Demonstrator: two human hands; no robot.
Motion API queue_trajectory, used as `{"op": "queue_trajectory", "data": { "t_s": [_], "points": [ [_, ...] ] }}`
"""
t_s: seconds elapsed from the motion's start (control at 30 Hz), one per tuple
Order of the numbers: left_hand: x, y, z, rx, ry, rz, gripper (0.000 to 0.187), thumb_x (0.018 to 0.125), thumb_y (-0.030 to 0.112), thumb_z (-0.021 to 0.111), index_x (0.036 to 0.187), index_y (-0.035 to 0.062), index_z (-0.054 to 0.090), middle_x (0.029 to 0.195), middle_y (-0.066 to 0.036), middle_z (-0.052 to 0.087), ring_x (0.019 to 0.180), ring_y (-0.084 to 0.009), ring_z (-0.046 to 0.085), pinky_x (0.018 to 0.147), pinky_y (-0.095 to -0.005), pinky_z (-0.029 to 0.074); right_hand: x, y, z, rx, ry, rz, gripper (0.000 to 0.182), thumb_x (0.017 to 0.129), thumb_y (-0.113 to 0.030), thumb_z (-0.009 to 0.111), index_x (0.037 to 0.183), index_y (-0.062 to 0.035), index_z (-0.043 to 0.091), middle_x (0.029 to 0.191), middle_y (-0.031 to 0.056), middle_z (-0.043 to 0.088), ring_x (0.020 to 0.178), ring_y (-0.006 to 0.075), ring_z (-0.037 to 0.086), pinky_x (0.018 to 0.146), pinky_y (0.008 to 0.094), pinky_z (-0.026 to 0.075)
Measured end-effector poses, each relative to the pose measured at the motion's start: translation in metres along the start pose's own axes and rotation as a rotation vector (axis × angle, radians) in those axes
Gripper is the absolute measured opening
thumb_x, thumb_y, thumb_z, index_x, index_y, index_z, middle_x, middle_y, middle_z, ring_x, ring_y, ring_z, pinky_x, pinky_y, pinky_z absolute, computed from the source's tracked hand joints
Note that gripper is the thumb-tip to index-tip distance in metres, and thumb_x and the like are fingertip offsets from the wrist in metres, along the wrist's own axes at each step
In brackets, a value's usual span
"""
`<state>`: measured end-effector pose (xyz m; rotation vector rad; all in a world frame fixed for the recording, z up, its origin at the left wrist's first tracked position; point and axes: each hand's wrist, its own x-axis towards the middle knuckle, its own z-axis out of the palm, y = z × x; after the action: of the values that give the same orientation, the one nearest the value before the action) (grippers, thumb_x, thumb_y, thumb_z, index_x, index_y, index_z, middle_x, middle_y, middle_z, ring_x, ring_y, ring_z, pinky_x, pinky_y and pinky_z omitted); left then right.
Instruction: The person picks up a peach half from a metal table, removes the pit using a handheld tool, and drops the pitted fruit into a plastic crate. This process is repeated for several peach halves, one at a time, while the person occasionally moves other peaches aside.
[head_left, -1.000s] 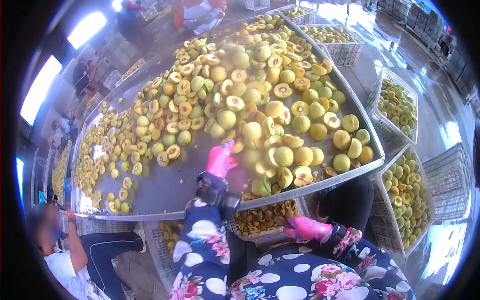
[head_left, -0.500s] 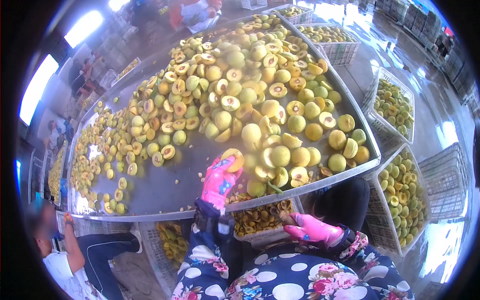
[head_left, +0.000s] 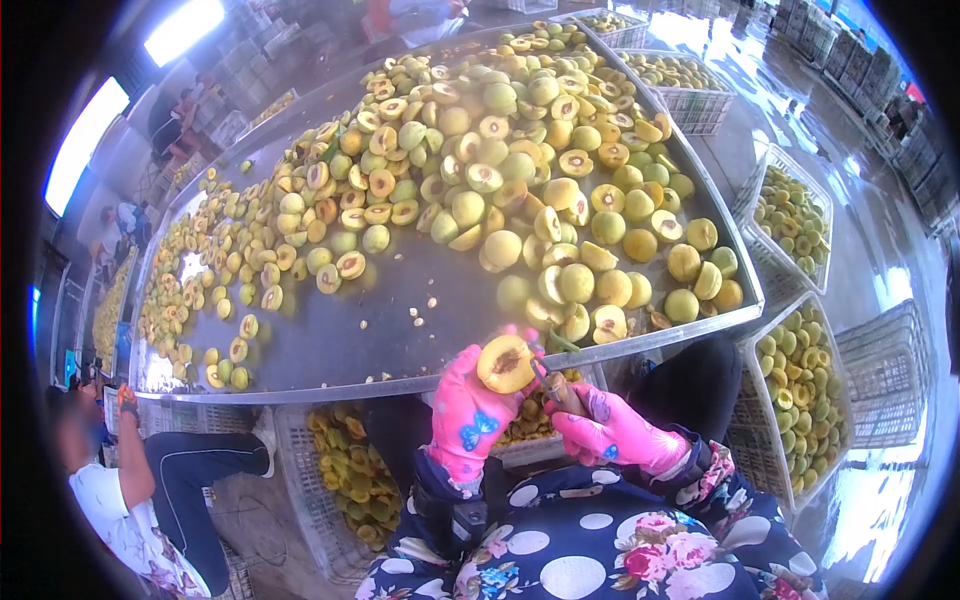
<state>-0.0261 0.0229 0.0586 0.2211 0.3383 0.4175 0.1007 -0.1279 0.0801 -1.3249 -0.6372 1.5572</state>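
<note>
Left fingers [head_left: 457, 388] pinch a fruit [head_left: 505, 363]; right fingers [head_left: 585, 435] grip a tool [head_left: 565, 394] beside it, which could skid and jab the left.

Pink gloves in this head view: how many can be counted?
2: one on the left hand, which holds a cut fruit, and one on the right hand, which grips a short handle. Others may be hidden or too blurred farther off.

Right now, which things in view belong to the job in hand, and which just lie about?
Job: left hand, holding fruit half; right hand, gripping handled tool; fruit pile on table.

Apparently lying about: far-right grey crate; background crate stacks.
</note>
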Motion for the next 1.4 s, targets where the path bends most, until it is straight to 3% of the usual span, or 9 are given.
{"op": "queue_trajectory", "data": {
  "t_s": [0.33, 0.43, 0.83, 0.93, 1.03, 1.13, 1.2, 1.27, 1.4],
  "points": [
    [-0.011, -0.005, -0.003, 0.139, -0.055, 0.055, 0.045, 0.09, 0.022, 0.046, 0.129, -0.0004, 0.039, 0.133, -0.026, 0.038, 0.118, -0.0386, 0.043, 0.102, -0.0481, 0.033, -0.008, -0.001, 0.006, 0.038, 0.023, 0.003, 0.024, 0.092, -0.021, 0.052, 0.109, -0.0048, 0.048, 0.069, 0.0008, 0.053, 0.052, 0.0069, 0.05, 0.047, 0.0202, 0.041],
    [-0.013, -0.009, -0.002, 0.108, -0.072, 0.05, 0.041, 0.09, 0.02, 0.047, 0.126, 0.001, 0.042, 0.132, -0.027, 0.038, 0.119, -0.0402, 0.042, 0.102, -0.0483, 0.034, -0.009, -0.002, 0.009, -0.116, 0.043, -0.036, 0.022, 0.092, -0.02, 0.051, 0.107, -0.0045, 0.049, 0.069, 0.0006, 0.053, 0.053, 0.0069, 0.05, 0.048, 0.0205, 0.041],
    [-0.01, -0.025, 0.003, 0.142, 0.067, 0.096, 0.034, 0.093, 0.016, 0.043, 0.124, 0.0025, 0.044, 0.122, -0.018, 0.05, 0.107, -0.0282, 0.053, 0.094, -0.0414, 0.043, 0.0, 0.017, 0.012, -0.332, 0.11, -0.226, 0.016, 0.093, -0.016, 0.048, 0.101, -0.0032, 0.046, 0.065, -0.0001, 0.048, 0.053, 0.0073, 0.047, 0.047, 0.0234, 0.039],
    [-0.011, -0.029, 0.007, 0.142, 0.095, 0.133, 0.033, 0.093, 0.017, 0.045, 0.122, 0.0013, 0.046, 0.117, -0.017, 0.053, 0.102, -0.0266, 0.055, 0.089, -0.0398, 0.047, 0.0, 0.014, 0.014, -0.402, 0.142, -0.218, 0.022, 0.09, -0.018, 0.052, 0.099, 0.0015, 0.046, 0.065, 0.0142, 0.057, 0.059, 0.0266, 0.06, 0.053, 0.0364, 0.044],
    [-0.008, -0.036, 0.008, 0.229, 0.199, 0.204, 0.032, 0.093, 0.017, 0.047, 0.12, 0.0006, 0.047, 0.113, -0.016, 0.055, 0.096, -0.0253, 0.057, 0.082, -0.0378, 0.05, 0.005, 0.026, 0.016, -0.54, 0.202, -0.376, 0.022, 0.089, -0.017, 0.052, 0.097, 0.0024, 0.046, 0.065, 0.0185, 0.057, 0.062, 0.0352, 0.06, 0.052, 0.0395, 0.043],
    [-0.006, -0.044, 0.013, 0.336, 0.294, 0.267, 0.032, 0.095, 0.027, 0.044, 0.114, 0.0028, 0.049, 0.106, -0.013, 0.056, 0.087, -0.0241, 0.057, 0.076, -0.0367, 0.051, 0.013, 0.042, 0.015, -0.689, 0.272, -0.46, 0.022, 0.088, -0.017, 0.052, 0.096, 0.0025, 0.046, 0.069, 0.0213, 0.057, 0.064, 0.0389, 0.059, 0.051, 0.0418, 0.042],
    [-0.005, -0.045, 0.012, 0.29, 0.309, 0.278, 0.03, 0.093, 0.021, 0.047, 0.115, 0.0008, 0.05, 0.106, -0.015, 0.057, 0.086, -0.0239, 0.058, 0.075, -0.0362, 0.052, 0.039, 0.091, 0.003, -0.858, 0.254, -0.577, 0.024, 0.088, -0.017, 0.052, 0.098, 0.0031, 0.045, 0.069, 0.0219, 0.057, 0.062, 0.0383, 0.059, 0.05, 0.0425, 0.042],
    [-0.006, -0.045, 0.012, 0.263, 0.318, 0.28, 0.029, 0.092, 0.018, 0.048, 0.114, -0.0006, 0.051, 0.105, -0.016, 0.057, 0.084, -0.0235, 0.059, 0.074, -0.0356, 0.052, 0.042, 0.095, 0.002, -0.915, 0.224, -0.61, 0.026, 0.088, -0.017, 0.052, 0.101, 0.0037, 0.045, 0.068, 0.0224, 0.056, 0.062, 0.0379, 0.059, 0.05, 0.0428, 0.042],
    [-0.006, -0.044, 0.006, 0.269, 0.324, 0.243, 0.027, 0.092, 0.018, 0.048, 0.11, -0.0021, 0.054, 0.102, -0.016, 0.058, 0.082, -0.0232, 0.059, 0.072, -0.0343, 0.052, 0.016, 0.036, 0.013, -0.764, 0.155, -0.536, 0.029, 0.087, -0.015, 0.052, 0.106, 0.0044, 0.043, 0.068, 0.0238, 0.056, 0.063, 0.0376, 0.06, 0.051, 0.0423, 0.044]
  ]
}}
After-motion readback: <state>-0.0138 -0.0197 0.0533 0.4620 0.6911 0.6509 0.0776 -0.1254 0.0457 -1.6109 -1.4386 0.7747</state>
